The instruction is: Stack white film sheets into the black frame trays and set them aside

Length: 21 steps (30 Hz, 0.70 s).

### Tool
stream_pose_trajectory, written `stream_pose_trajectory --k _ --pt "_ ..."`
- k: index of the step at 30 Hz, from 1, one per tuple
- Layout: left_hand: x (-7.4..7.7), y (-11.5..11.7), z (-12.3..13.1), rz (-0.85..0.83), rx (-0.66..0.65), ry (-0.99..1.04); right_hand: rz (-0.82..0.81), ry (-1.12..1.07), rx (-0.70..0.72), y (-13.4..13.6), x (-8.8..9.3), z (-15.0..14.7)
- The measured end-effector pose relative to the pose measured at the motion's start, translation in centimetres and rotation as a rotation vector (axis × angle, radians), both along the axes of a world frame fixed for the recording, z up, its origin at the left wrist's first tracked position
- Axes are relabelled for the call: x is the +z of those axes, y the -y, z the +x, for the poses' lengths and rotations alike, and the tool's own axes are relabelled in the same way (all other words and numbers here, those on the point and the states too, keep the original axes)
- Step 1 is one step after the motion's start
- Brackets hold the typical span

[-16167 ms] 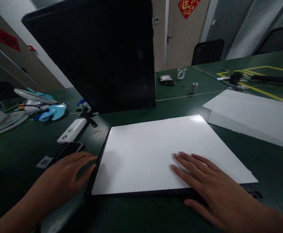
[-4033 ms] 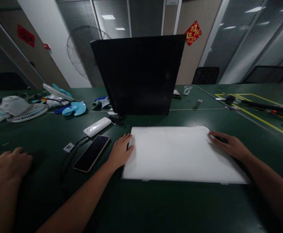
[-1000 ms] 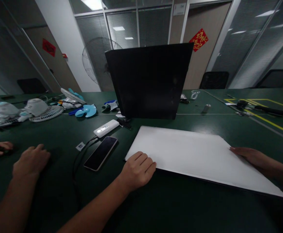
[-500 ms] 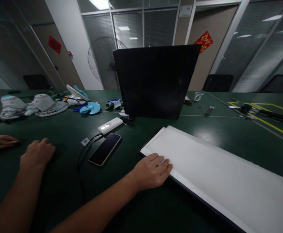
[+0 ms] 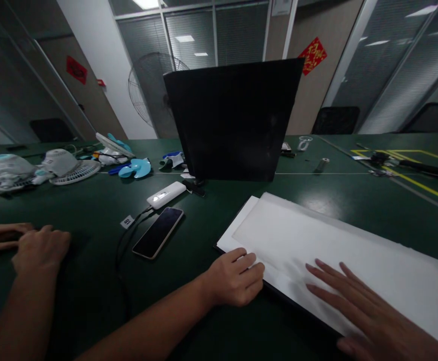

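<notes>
- Closest to me on the right, the right hand [image 5: 365,306] is wide open, its fingers spread over a big white sheet [image 5: 354,245]. I can't tell if the fingertips touch it.
- Left of it, the left hand [image 5: 236,278] is curled up at the near left edge of the sheets. Its thumb side is hard to see, so I can't tell if it pinches them.
- The big white sheet lies slanted on the near right part of the green table [image 5: 279,333]. Another white sheet [image 5: 236,226] peeks out under it on the left, and a black edge [image 5: 297,307] shows beneath on the near side.
- On the near left, another person's two hands [image 5: 42,246] are close together on the table.
- Between them and the sheets lies a dark phone [image 5: 158,233], with a black cord [image 5: 118,260] and a little number tag [image 5: 127,221] to its left.
- Just past the phone is a white gadget [image 5: 167,194] that the cord runs up to.
- Farther left sit blue fan blades [image 5: 135,168] and a white fan cover [image 5: 76,173].
- Far in the middle stands a big black panel [image 5: 234,120].
- Far right of it is a clear cup [image 5: 304,143].
</notes>
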<state>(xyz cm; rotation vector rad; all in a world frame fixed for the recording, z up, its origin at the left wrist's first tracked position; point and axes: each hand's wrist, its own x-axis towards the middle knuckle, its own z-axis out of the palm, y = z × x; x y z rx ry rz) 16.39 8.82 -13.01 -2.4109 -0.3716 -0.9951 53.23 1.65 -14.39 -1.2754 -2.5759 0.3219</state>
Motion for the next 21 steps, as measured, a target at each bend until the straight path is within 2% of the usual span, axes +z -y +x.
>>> stream_pose_trajectory --k 3,6,13,21 --pt "0.0 0.0 0.0 -0.021 0.018 -0.011 0.021 0.103 0.196 -0.3 1.4 -3.6" --pt "0.0 -0.2 0.0 -0.036 0.024 0.002 0.011 0.080 0.227 -0.5 2.1 -5.4" --pt "0.4 -0.3 -0.1 -0.071 0.098 -0.069 -0.006 0.088 0.221 -1.4 1.4 -4.8" --pt "0.5 -0.1 0.0 -0.058 0.140 -0.068 -0.053 0.081 0.198 -1.6 2.3 -4.9"
